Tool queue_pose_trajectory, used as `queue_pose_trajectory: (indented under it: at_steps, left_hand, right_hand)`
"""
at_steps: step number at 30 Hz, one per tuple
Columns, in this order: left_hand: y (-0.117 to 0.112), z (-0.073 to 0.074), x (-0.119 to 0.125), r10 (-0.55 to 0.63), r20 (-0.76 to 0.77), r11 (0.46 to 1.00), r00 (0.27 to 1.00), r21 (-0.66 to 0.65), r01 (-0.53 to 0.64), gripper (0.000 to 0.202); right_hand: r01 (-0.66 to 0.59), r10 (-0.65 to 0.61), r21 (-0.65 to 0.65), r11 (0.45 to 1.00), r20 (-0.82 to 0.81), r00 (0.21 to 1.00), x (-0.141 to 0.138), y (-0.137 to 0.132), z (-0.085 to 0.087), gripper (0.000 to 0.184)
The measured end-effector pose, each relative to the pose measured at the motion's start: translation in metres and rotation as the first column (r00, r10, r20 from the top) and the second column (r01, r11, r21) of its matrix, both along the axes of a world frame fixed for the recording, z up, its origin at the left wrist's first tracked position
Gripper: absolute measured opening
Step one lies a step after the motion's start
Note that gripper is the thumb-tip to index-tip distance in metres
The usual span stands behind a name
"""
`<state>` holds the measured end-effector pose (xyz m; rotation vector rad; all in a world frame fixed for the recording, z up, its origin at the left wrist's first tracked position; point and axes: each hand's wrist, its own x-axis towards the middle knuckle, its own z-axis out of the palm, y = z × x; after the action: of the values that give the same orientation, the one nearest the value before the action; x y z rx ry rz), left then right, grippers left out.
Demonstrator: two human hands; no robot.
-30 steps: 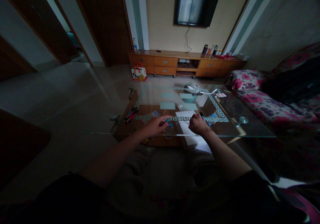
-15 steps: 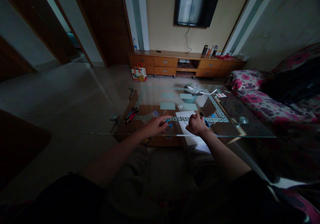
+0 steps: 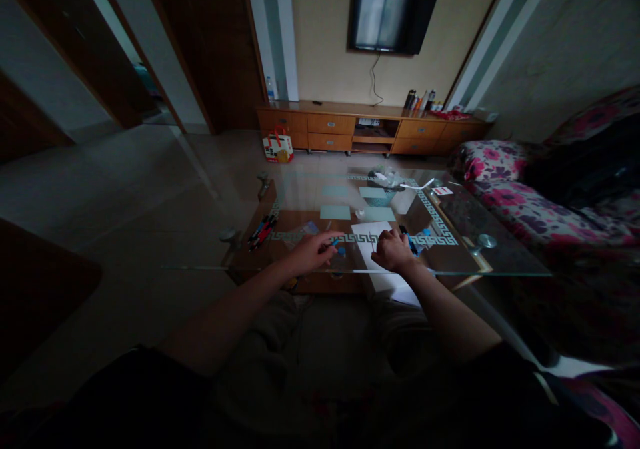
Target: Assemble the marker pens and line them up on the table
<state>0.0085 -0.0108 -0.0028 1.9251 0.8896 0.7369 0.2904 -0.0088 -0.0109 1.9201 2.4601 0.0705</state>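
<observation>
My left hand (image 3: 314, 250) is over the near edge of the glass table (image 3: 305, 189). Its fingers are closed on a small blue piece (image 3: 335, 241), too small to name surely. To its right, my right hand (image 3: 393, 251) is closed above a white sheet of paper (image 3: 363, 252). A thin dark rod (image 3: 371, 239) shows at its fingertips and seems pinched there; its lower end is hidden. Left of my left hand lies a bunch of red, black and blue pens (image 3: 262, 232). Blue and black pieces (image 3: 412, 243) lie beside my right hand, partly covered by it.
A blue-green basket (image 3: 377, 197) with clear plastic in it shows at the table's far side. A small white object (image 3: 360, 214) and a red-and-white card (image 3: 442, 191) are on the table. A flowered sofa (image 3: 505, 202) stands at right, a TV cabinet (image 3: 330, 123) beyond.
Both hands stay almost in place. The thin rod at my right fingertips now stands more upright, and my right hand has turned very slightly.
</observation>
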Motion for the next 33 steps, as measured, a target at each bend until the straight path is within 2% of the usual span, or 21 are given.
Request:
queue_pose_trajectory:
  at_steps: [8, 12, 14, 16, 19, 21, 23, 26, 28, 31, 33]
  left_hand:
    - [0.001, -0.003, 0.000, -0.007, 0.010, 1.000, 1.000, -0.009, 0.008, 0.049]
    - [0.002, -0.006, 0.000, -0.011, 0.002, 1.000, 1.000, 0.008, 0.011, 0.050]
    - [0.002, -0.005, 0.001, -0.005, -0.024, 0.999, 1.000, 0.034, 0.006, 0.051]
    - [0.002, -0.002, 0.002, -0.005, -0.041, 0.998, 0.999, 0.067, 0.008, 0.050]
    - [0.000, 0.001, 0.005, -0.042, -0.058, 0.994, 0.997, 0.096, 0.047, 0.051]
    - [-0.001, 0.002, 0.007, -0.073, -0.064, 0.993, 0.995, 0.092, 0.078, 0.053]
    - [-0.002, 0.002, 0.008, -0.097, -0.058, 0.992, 0.994, 0.080, 0.101, 0.055]
    - [-0.003, 0.001, 0.009, -0.108, -0.038, 0.992, 0.993, 0.062, 0.110, 0.057]
    - [-0.002, 0.001, 0.009, -0.094, -0.008, 0.994, 0.996, 0.052, 0.094, 0.056]
    - [0.000, 0.002, 0.010, -0.011, 0.086, 0.999, 0.996, 0.045, 0.007, 0.053]
    - [0.002, 0.002, 0.011, 0.064, 0.171, 0.998, 0.983, 0.016, -0.068, 0.052]
  right_hand:
    - [0.016, -0.010, 0.060, 0.998, -0.100, 0.995, 0.001, -0.004, 0.008, 0.029]
    - [0.022, 0.026, 0.138, 0.990, -0.333, 0.943, -0.005, -0.001, 0.004, 0.027]
    - [-0.005, 0.078, 0.136, 0.991, -0.539, 0.839, -0.012, -0.001, 0.000, 0.028]
    - [-0.045, 0.080, 0.067, 0.997, -0.763, 0.641, -0.023, -0.003, -0.003, 0.030]
    - [-0.202, -0.096, -0.153, 0.967, -0.959, 0.267, -0.044, -0.013, -0.005, 0.032]
    - [-0.302, -0.242, -0.267, 0.915, -0.963, 0.120, -0.058, -0.021, -0.005, 0.033]
    - [-0.304, -0.288, -0.284, 0.909, -0.957, 0.030, -0.069, -0.027, -0.004, 0.034]
    - [-0.290, -0.290, -0.268, 0.919, -0.957, -0.034, -0.077, -0.029, -0.006, 0.030]
    - [-0.265, -0.345, -0.309, 0.913, -0.933, -0.102, -0.077, -0.028, -0.008, 0.027]
    - [-0.261, -0.487, -0.425, 0.867, -0.835, -0.256, -0.073, -0.026, -0.009, 0.023]
    - [-0.301, -0.555, -0.473, 0.828, -0.766, -0.324, -0.070, -0.027, -0.006, 0.019]
